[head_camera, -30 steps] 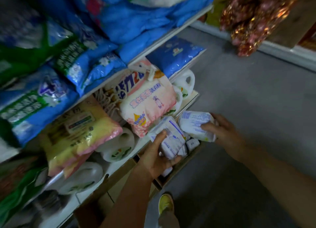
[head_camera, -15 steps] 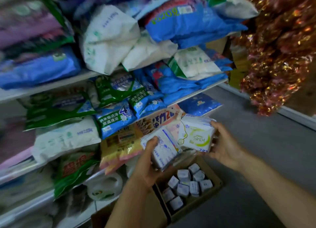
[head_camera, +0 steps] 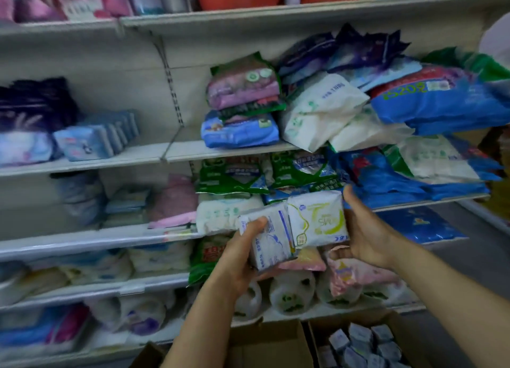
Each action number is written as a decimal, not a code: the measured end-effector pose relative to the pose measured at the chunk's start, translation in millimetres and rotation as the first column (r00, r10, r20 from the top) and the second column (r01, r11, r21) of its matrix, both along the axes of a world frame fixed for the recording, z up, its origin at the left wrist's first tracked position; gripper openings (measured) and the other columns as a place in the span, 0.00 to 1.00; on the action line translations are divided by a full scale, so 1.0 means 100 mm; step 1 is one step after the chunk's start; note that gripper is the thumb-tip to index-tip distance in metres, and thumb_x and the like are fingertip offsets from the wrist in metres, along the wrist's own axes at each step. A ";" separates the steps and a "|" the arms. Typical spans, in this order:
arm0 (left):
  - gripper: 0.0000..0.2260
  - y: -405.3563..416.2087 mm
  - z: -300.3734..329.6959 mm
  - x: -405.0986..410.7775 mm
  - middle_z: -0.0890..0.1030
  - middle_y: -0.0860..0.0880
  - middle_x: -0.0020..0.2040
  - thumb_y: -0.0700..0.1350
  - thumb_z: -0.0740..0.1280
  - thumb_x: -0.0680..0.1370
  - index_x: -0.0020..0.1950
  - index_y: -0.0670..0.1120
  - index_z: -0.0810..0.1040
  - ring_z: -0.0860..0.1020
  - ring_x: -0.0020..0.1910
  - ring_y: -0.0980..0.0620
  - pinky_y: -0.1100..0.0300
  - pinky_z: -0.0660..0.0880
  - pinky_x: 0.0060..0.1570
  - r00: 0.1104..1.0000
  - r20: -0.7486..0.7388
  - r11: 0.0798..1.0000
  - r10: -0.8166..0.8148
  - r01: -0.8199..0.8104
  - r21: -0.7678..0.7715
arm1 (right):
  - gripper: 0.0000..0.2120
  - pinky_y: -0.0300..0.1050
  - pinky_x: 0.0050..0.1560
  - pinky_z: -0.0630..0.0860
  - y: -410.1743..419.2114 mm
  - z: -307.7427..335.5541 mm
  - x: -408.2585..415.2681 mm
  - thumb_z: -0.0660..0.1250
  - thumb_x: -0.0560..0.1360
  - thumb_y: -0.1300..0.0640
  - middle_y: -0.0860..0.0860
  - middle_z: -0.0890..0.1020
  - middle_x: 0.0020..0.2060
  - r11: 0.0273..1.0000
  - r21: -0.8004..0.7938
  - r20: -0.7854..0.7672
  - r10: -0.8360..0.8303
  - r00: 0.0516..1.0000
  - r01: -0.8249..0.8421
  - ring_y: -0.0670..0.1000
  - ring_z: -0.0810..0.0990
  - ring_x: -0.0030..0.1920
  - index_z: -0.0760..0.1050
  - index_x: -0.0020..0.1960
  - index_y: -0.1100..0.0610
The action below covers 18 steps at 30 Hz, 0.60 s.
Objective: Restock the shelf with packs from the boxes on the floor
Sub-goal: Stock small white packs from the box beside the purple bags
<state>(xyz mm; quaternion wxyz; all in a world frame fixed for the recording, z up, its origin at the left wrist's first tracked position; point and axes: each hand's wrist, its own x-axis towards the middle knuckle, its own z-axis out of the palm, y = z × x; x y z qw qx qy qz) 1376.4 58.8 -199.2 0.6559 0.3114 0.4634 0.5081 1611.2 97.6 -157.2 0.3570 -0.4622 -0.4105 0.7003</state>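
- two white packs are held side by side, touching, in front of the middle shelves.
- the left pack (head_camera: 271,238) is white with a blue edge stripe and faint blue print; it is gripped by the left hand (head_camera: 240,260), thumb curled over its front, fingers hidden beneath.
- the right pack (head_camera: 317,218) is white with yellow-green curved markings and small blue print; it is gripped by the right hand (head_camera: 367,232), thumb at its top corner, fingers curled under its lower edge.
- the shelf (head_camera: 176,152) behind is crowded on the right with blue, green and white bags, some overhanging the edge; a bare stretch is seen at its middle.
- white rolls (head_camera: 292,290) are seen lower down, under a pink bag (head_camera: 358,274).
- a box (head_camera: 397,323) on the floor, bottom right, is filled with small bluish packs.
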 end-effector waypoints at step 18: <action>0.29 -0.52 0.56 -2.61 0.83 0.41 0.59 0.59 0.70 0.69 0.66 0.46 0.78 0.82 0.54 0.43 0.51 0.80 0.46 0.981 0.019 0.979 0.196 -0.196 0.046 | 0.24 0.51 0.48 0.79 -0.03 0.63 -2.78 0.76 0.63 0.54 0.51 0.82 0.50 0.904 0.397 0.168 0.100 0.981 -0.160 0.51 0.81 0.51 0.75 0.57 0.52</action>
